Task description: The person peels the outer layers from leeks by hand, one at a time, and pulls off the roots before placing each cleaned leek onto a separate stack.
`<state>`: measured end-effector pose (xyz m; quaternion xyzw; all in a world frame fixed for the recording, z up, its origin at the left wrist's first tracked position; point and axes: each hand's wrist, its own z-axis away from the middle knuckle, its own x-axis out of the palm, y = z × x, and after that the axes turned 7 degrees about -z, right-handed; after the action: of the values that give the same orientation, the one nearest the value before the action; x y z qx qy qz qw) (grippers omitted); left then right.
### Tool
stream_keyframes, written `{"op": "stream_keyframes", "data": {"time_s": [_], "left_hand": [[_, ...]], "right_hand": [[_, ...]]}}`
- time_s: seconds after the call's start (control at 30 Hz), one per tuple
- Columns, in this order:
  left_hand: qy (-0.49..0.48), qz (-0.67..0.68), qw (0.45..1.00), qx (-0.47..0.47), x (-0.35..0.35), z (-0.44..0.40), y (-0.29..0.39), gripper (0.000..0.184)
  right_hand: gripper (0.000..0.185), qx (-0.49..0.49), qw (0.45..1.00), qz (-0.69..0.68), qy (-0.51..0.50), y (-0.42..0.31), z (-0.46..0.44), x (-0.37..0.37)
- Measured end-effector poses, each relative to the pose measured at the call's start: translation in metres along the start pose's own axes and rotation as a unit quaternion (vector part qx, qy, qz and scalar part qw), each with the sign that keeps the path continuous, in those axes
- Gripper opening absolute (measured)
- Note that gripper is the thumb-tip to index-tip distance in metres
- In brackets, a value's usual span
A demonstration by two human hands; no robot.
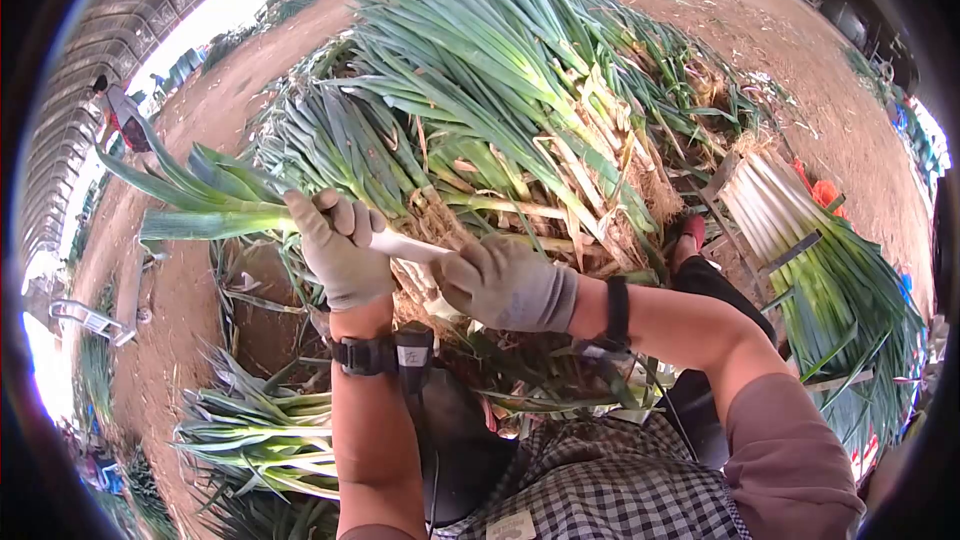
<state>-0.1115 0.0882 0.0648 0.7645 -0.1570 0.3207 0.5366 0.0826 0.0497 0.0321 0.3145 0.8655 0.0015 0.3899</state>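
A single leek (402, 245) is held nearly level in front of the body, its green leaves fanned to the left and its white stalk to the right. My left hand (340, 245), in a pale glove, is wrapped round it where green meets white. My right hand (508, 285), also gloved, closes round the white end, whose tip the fingers hide. Behind both hands lies a large heap of untrimmed leeks (480, 70) with roots and dry outer leaves.
Cleaned leeks (765, 205) lie stacked in a metal-framed rack at the right. More leeks (265, 430) are on the ground at the lower left. A metal-framed object (92, 320) stands far left, and another person (122, 115) is beyond.
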Motion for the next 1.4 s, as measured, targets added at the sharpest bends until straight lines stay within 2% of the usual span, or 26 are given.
{"op": "stream_keyframes", "data": {"time_s": [0.1,0.13,0.17,0.23,0.27,0.33,0.4,0.43,0.5,0.53,0.57,0.6,0.63,0.7,0.77,0.83,0.97,1.03,1.07,1.1,1.17,1.2,1.27,1.3,1.37,1.4], "left_hand": [[0.02,-0.011,1.0,0.001,-0.012,-0.005,0.002,0.045],[0.023,-0.019,1.0,0.003,-0.018,-0.006,0.003,0.045],[0.093,-0.032,0.995,0.016,-0.016,-0.005,0.012,0.045],[0.052,-0.029,0.998,0.017,-0.055,-0.021,0.023,0.047],[0.089,-0.042,0.995,-0.008,-0.054,-0.014,0.025,0.048],[0.086,-0.056,0.994,-0.023,-0.043,-0.002,0.014,0.049],[0.07,-0.089,0.993,-0.043,-0.029,0.009,0.006,0.05],[0.07,-0.089,0.992,-0.047,-0.023,0.01,0.009,0.05],[0.182,-0.138,0.974,-0.007,-0.018,0.007,0.02,0.05],[0.149,-0.117,0.981,0.032,-0.043,-0.005,0.035,0.049],[0.166,-0.079,0.982,0.044,-0.055,-0.013,0.047,0.048],[0.148,-0.078,0.985,0.052,-0.063,-0.016,0.051,0.047],[0.128,-0.082,0.987,0.05,-0.068,-0.013,0.049,0.046],[0.123,-0.072,0.989,0.033,-0.056,-0.007,0.039,0.046],[0.115,-0.058,0.991,0.027,-0.04,-0.005,0.029,0.045],[0.127,-0.038,0.991,0.001,-0.033,-0.004,0.02,0.045],[0.135,-0.016,0.991,-0.013,-0.033,-0.004,0.017,0.045],[0.147,-0.022,0.989,-0.006,-0.038,-0.006,0.017,0.046],[0.164,-0.022,0.986,-0.002,-0.041,-0.008,0.019,0.046],[0.181,-0.022,0.983,0.003,-0.044,-0.01,0.023,0.046],[0.187,-0.021,0.982,0.029,-0.067,-0.019,0.033,0.045],[0.162,0.001,0.986,0.027,-0.075,-0.019,0.039,0.045],[0.134,0.038,0.99,0.015,-0.087,-0.019,0.045,0.042],[0.136,0.038,0.99,0.009,-0.091,-0.019,0.044,0.042],[0.069,0.063,0.996,0.013,-0.096,-0.021,0.042,0.043],[0.014,0.095,0.995,0.009,-0.097,-0.021,0.037,0.041]], "right_hand": [[0.021,-0.072,0.995,-0.068,-0.018,0.0,0.001,-0.002],[0.017,-0.082,0.988,-0.107,-0.075,-0.002,0.009,-0.011],[0.013,-0.089,0.976,-0.147,-0.133,-0.005,0.022,-0.019],[0.01,-0.121,0.965,-0.146,-0.182,-0.011,0.089,-0.014],[0.009,-0.101,0.967,-0.15,-0.18,-0.013,0.107,-0.028],[0.009,-0.088,0.965,-0.162,-0.184,-0.016,0.124,-0.044],[0.013,-0.061,0.943,-0.188,-0.268,-0.028,0.139,-0.057],[0.013,-0.058,0.942,-0.189,-0.271,-0.036,0.157,-0.06],[0.031,0.085,0.909,-0.25,-0.322,-0.054,0.207,-0.061],[0.044,0.214,0.844,-0.3,-0.39,-0.06,0.229,-0.078],[0.042,0.051,0.879,-0.107,-0.463,-0.056,0.24,-0.095],[0.035,0.174,0.819,-0.147,-0.526,-0.046,0.274,-0.093],[0.029,0.301,0.733,-0.188,-0.581,-0.049,0.303,-0.09],[0.034,0.279,0.796,-0.199,-0.499,-0.018,0.186,-0.107],[0.036,0.284,0.887,-0.173,-0.32,-0.008,0.122,-0.103],[0.04,0.279,0.918,-0.116,-0.255,-0.015,0.077,-0.091],[0.037,0.328,0.907,-0.121,-0.233,-0.035,0.056,-0.025],[0.027,0.333,0.903,-0.049,-0.269,-0.041,0.056,-0.004],[0.02,0.361,0.877,-0.123,-0.292,-0.042,0.054,-0.008],[0.02,0.359,0.878,-0.125,-0.292,-0.044,0.06,-0.012],[0.035,0.328,0.892,-0.183,-0.251,-0.047,0.09,-0.032],[0.035,0.327,0.893,-0.182,-0.25,-0.038,0.105,-0.041],[0.051,0.308,0.806,-0.236,-0.446,-0.021,0.135,-0.051],[0.051,0.312,0.802,-0.237,-0.45,-0.017,0.14,-0.046],[0.067,0.342,0.869,-0.326,-0.145,0.007,0.135,-0.031],[0.07,0.328,0.817,-0.467,-0.084,0.006,0.125,-0.02]]}}
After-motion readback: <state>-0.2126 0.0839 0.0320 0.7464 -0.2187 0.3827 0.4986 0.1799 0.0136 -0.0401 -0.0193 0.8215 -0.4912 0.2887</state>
